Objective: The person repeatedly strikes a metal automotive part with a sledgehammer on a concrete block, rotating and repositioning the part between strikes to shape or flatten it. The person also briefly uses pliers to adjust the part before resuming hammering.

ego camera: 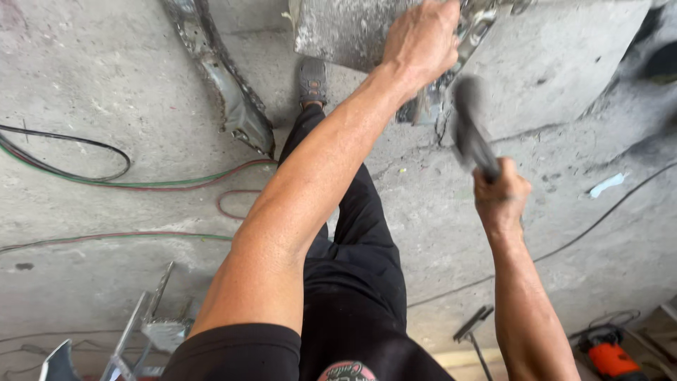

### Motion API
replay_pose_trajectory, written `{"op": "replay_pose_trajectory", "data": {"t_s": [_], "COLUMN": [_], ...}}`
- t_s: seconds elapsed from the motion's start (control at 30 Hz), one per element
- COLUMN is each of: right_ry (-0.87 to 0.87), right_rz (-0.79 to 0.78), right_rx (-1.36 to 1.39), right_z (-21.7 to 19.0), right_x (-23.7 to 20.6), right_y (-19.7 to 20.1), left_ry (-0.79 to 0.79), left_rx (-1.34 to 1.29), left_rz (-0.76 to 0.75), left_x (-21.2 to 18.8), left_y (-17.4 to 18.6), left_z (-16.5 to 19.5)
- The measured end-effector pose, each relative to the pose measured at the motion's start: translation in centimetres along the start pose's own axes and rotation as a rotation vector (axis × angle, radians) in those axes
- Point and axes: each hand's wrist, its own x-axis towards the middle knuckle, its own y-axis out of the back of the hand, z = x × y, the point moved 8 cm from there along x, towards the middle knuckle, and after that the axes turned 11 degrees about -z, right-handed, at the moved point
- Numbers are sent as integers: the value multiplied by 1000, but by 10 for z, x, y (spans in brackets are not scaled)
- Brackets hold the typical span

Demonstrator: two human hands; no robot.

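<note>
Head view, looking straight down. Left hand (422,39) reaches forward, fingers closed over a bright metal bracket (451,63) that lies against the near edge of a grey concrete block (564,56); the fingertips are hidden behind the metal. Right hand (501,199) is clenched in a fist around the handle of a hammer (471,127), whose dark head is motion-blurred and sits just below the bracket, near the block's edge. Black trousers and one grey shoe (312,81) stand on the concrete floor (106,92) between the arms. Bent sheet-metal strip (226,85) lies on the floor to the left of the shoe. Green and red cables (162,185) cross the floor at left. Orange power tool (608,356) rests at lower right, beside a dark cable.
</note>
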Motion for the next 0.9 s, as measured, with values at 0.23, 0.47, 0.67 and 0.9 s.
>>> {"op": "replay_pose_trajectory", "data": {"t_s": [0.23, 0.47, 0.67, 0.9], "right_ry": [-10, -117, -310, -228], "right_rz": [49, -120, -30, -111], "right_rx": [86, -115, 93, 91], "right_z": [-34, -14, -19, -28], "right_x": [-19, 11, -2, 19], "right_y": [42, -2, 17, -11], "left_ry": [62, 96, 54, 24], "left_rx": [-52, -30, -23, 33], "left_rz": [-152, -112, -75, -98], "left_x": [1, 2, 2, 2], "left_y": [-12, -10, -5, 3], "left_z": [-9, -11, -9, -9]}}
